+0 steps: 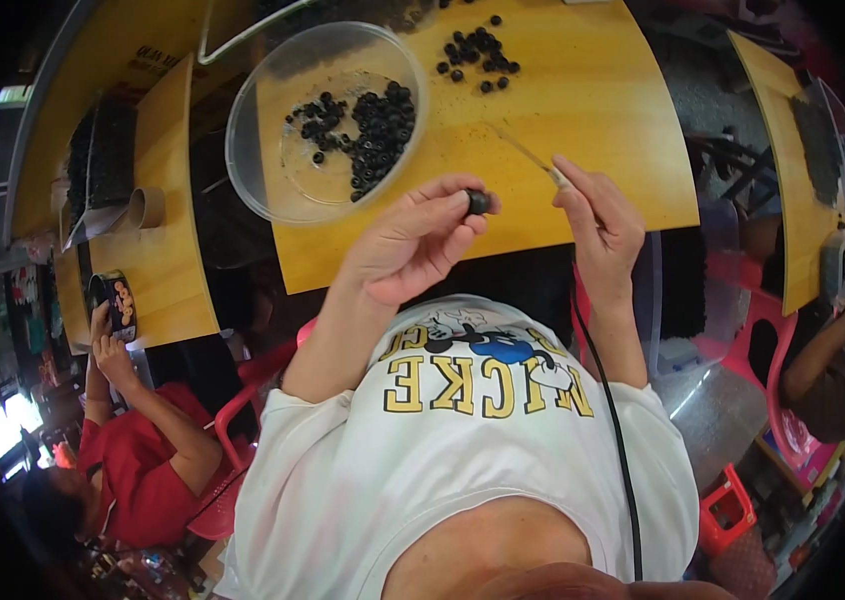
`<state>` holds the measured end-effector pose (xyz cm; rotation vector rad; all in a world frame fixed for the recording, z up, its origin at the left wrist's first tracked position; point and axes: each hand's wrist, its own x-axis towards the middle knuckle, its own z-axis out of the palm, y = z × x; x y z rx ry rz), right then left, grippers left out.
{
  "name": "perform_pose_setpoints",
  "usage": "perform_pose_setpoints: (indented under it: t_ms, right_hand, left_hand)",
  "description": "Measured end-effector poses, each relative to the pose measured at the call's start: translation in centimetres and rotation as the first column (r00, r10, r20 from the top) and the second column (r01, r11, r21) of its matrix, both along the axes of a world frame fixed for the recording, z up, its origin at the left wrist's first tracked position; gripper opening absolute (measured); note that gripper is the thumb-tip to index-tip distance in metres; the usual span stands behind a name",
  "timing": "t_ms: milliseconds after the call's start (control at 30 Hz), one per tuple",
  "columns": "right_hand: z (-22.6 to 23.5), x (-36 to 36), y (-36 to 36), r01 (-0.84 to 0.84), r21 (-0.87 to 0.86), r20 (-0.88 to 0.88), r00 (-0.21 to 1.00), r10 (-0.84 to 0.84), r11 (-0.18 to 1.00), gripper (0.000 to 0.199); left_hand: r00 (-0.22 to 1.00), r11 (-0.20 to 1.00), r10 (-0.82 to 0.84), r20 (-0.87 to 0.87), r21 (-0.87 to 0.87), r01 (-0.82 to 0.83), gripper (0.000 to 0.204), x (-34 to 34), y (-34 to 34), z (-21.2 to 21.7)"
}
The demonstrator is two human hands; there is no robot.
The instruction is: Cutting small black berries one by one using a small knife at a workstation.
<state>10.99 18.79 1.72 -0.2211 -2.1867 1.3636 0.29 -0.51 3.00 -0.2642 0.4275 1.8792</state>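
My left hand (413, 240) is closed, pinching a small round black piece (479, 202) between thumb and fingertips. My right hand (603, 225) grips the pale handle end of a thin pointed tool (528, 152), whose shaft slants up and left over the table, apart from the black piece. Beyond my left hand, a clear round plastic tub (245, 165) holds many similar black pieces, some showing a hole. A loose cluster of black pieces (478, 50) lies on the yellow wooden table (603, 100), to the right of the tub.
At the left, a person in red (148, 435) holds a dark container (115, 305) by another table, where a brown cardboard ring (146, 208) lies. Another person's arm (823, 350) shows at the far right. A black cable (615, 430) runs down beside me. A red stool (728, 512) stands behind right.
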Motion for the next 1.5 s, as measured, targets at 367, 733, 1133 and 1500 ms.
perform_pose_setpoints:
  t_ms: [367,733,1133,1500]
  right_hand:
    - [-0.1,1.5,-1.0,-0.086,0.440,-0.182,0.966,0.182,0.894,0.036]
    - [-0.8,1.2,-1.0,-0.017,0.504,-0.190,0.973,0.130,0.863,0.035]
    - [-4.1,1.6,2.1,0.145,0.443,-0.092,0.989,-0.116,0.885,0.025]
    - [-4.7,1.3,0.9,0.140,0.236,-0.031,0.990,-0.136,0.962,0.023]
  left_hand:
    - [0.987,0.995,0.085,0.135,0.048,-0.092,0.018,1.6,0.9,-3.3]
    - [0.980,0.991,0.133,0.146,-0.048,-0.127,0.027,1.9,0.6,-3.1]
    - [0.995,0.978,0.095,0.006,0.184,-0.094,0.021,1.8,0.2,-3.4]
    - [0.992,0.981,0.100,-0.072,0.176,-0.086,0.024,1.1,-1.7,-1.1]
